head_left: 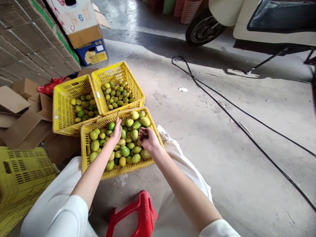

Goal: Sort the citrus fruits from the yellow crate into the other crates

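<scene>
A: Where's the fruit [125, 151]?

B: Heaped in the near crate [123, 171], between the person's legs. More lies in the left crate [61, 113] and the back crate [134, 86], both just beyond it.

A: And the hands?

B: Both are over the near crate, a little apart, with green pieces between them. The left hand [117, 132] stands on edge with its fingers straight and together, so that grip is flat and wraps nothing that I can see. Whether the palm touches the piece beside it, I can't tell.

A: The right hand [149, 140]?

B: Turned partly upward, fingers curled and narrow, their tips dark. No fruit shows in that grip, but the curl could hide something small, so I won't say it's bare.

A: Which step is in hand, then?

B: I'd judge it's going through the fruit piece by piece, with both hands among the heap and neither visibly lifting one.

A: What would the next move call for?

B: To take a piece, the right fingers would need to uncurl, spread and close around it from above. The pieces are round and packed, so I'd go gently; neighbours may roll.

A: Anything underfoot?

B: A red stool [145, 210] on this side of the near crate.
</scene>
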`<action>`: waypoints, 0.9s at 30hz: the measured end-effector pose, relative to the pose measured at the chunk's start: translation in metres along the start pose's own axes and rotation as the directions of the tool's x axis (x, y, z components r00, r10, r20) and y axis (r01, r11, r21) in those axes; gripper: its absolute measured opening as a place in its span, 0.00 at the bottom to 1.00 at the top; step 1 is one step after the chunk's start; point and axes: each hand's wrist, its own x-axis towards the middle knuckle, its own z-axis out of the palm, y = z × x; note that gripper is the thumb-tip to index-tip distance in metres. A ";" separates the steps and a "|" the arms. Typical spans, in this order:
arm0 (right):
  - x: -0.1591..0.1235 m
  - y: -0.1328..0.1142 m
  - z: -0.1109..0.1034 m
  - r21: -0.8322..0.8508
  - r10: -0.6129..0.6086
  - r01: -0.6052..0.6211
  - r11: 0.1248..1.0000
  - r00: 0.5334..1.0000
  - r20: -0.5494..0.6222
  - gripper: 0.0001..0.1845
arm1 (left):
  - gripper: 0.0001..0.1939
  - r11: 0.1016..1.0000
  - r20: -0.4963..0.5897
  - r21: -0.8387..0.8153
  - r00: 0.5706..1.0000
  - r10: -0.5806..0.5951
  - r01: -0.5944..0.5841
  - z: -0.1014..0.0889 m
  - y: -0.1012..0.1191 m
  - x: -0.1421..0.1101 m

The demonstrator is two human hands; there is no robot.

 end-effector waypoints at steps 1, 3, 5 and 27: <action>-0.001 -0.004 -0.003 0.012 -0.011 0.012 1.000 1.000 -0.007 0.12 | 0.33 0.997 0.034 0.062 0.999 0.034 -0.036 0.011 0.001 0.011; -0.003 -0.013 -0.009 0.032 -0.026 0.027 0.999 0.999 -0.021 0.12 | 0.38 0.971 0.097 0.209 0.990 0.100 -0.118 0.032 0.001 0.031; -0.006 -0.023 -0.013 0.051 -0.036 0.038 0.998 0.999 -0.034 0.13 | 0.41 0.918 0.151 0.354 0.980 0.131 -0.177 0.051 -0.002 0.046; 0.000 0.001 0.011 -0.095 0.006 -0.001 0.995 0.998 0.056 0.12 | 0.25 0.730 0.039 0.651 0.969 0.244 -0.210 -0.034 -0.045 0.011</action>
